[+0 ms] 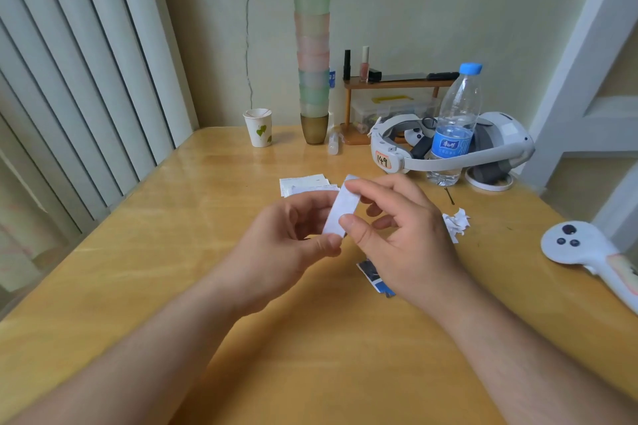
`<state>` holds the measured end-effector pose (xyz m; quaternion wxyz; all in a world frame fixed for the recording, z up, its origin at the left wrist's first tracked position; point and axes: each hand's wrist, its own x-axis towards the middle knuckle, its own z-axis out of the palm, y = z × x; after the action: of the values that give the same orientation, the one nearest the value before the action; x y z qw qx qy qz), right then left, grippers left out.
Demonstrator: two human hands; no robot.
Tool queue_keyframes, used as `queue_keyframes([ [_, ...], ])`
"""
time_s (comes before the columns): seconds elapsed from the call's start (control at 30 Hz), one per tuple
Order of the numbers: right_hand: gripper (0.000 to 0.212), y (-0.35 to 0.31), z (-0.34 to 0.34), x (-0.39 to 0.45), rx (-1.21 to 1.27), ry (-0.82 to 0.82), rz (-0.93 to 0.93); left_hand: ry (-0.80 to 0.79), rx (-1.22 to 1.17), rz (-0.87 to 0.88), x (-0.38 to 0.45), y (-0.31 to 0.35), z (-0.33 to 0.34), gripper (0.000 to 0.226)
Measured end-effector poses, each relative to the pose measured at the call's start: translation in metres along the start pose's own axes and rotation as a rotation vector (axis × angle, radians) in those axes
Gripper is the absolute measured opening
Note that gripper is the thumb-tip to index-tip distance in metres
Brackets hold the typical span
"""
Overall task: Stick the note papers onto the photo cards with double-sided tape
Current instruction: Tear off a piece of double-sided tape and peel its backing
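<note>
I am pinching a narrow white paper strip [340,209] between my left hand [286,241] and right hand [404,235], both grips clamped on it above the yellow wooden desk [172,252].

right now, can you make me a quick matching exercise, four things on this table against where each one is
Things:
1. white strip
2. paper cup
3. water bottle
4. crumpled scraps

Places:
A. standing in front of the white headset
B. lying on the table just right of the right hand
C. held between both hands, left hand at its lower end
D. far side of the table, left of the stack of cups

Pairs: 1-C, 2-D, 3-A, 4-B
</note>
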<state>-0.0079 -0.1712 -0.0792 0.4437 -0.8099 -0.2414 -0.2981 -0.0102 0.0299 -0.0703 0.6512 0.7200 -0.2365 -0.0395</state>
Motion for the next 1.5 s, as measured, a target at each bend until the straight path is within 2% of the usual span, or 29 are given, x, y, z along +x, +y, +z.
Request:
queue_keyframes([
  [0.1,0.04,0.0,0.0,0.0,-0.015,0.018,-0.028,0.08,0.05,0.003,-0.002,-0.002,0.007,0.034],
  [0.2,0.038,0.0,0.002,0.0,-0.035,0.048,-0.065,0.082,0.182,0.024,-0.006,-0.001,0.01,0.031],
  [0.33,0.035,0.001,0.001,0.002,-0.064,0.092,-0.105,0.111,0.467,0.094,-0.008,-0.004,0.012,0.041],
  [0.4,0.033,0.001,0.001,0.002,-0.071,0.104,-0.104,0.159,0.523,0.117,-0.008,-0.005,0.012,0.044],
  [0.9,0.014,-0.004,-0.001,0.003,-0.058,0.12,-0.119,0.288,0.695,0.217,-0.007,-0.005,0.011,0.043],
  [1.0,0.018,-0.004,-0.001,0.003,-0.044,0.121,-0.107,0.307,0.712,0.217,-0.006,-0.004,0.011,0.042],
  [1.13,0.034,-0.006,0.001,0.002,-0.021,0.097,-0.044,0.332,0.667,0.21,-0.009,0.002,0.014,0.034],
  [1.27,0.02,-0.008,0.002,0.002,-0.055,0.085,-0.064,0.352,0.688,0.241,-0.009,0.003,0.015,0.022],
  [1.4,0.011,-0.009,0.003,0.002,-0.088,0.067,-0.02,0.372,0.835,0.305,-0.009,0.0,0.015,0.025],
  [1.5,0.006,-0.01,0.002,0.002,-0.149,0.051,-0.054,0.365,0.871,0.317,-0.008,-0.001,0.016,0.024],
])
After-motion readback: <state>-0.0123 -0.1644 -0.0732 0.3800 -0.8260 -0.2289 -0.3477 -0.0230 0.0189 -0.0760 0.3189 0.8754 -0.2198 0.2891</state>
